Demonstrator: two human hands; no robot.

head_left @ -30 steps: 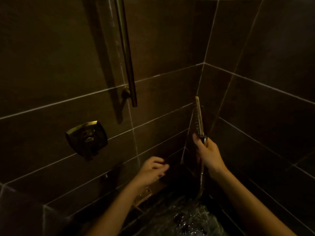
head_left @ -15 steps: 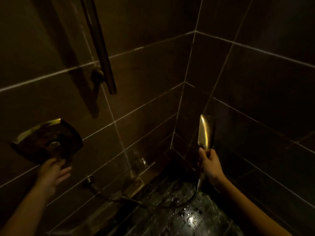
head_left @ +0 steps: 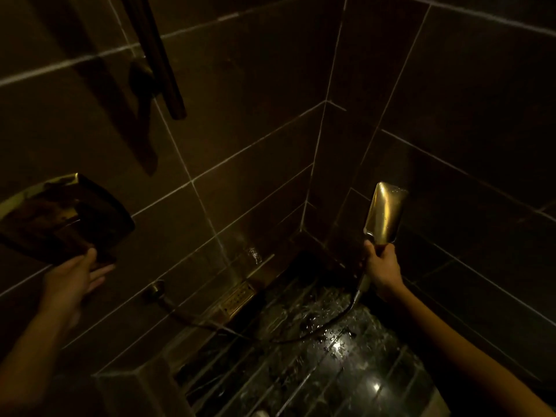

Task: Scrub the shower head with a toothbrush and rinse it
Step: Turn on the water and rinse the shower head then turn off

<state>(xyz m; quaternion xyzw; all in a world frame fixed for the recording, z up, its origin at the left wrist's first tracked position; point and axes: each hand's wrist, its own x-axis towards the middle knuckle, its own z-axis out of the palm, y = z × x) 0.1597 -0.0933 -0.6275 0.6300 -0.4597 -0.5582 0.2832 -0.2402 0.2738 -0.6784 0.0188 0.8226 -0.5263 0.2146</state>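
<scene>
The floor point(head_left: 346, 356) is wet. The left hand point(head_left: 72, 278) has swung across to the valve point(head_left: 75, 218), fingers straight against its lower edge, likely to control the rinse water. The shower head point(head_left: 385, 215) stands upright near the corner, its handle gripped by the right hand point(head_left: 382, 272).

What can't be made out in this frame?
Head view only:
shower head nozzle face: turned away; only its back shows above the right hand.
left hand: blurred and dim; whether it touches the wall control is unclear.
wall control: left part cut off by the frame edge.
slide bar: top cut off by the upper edge.
</scene>
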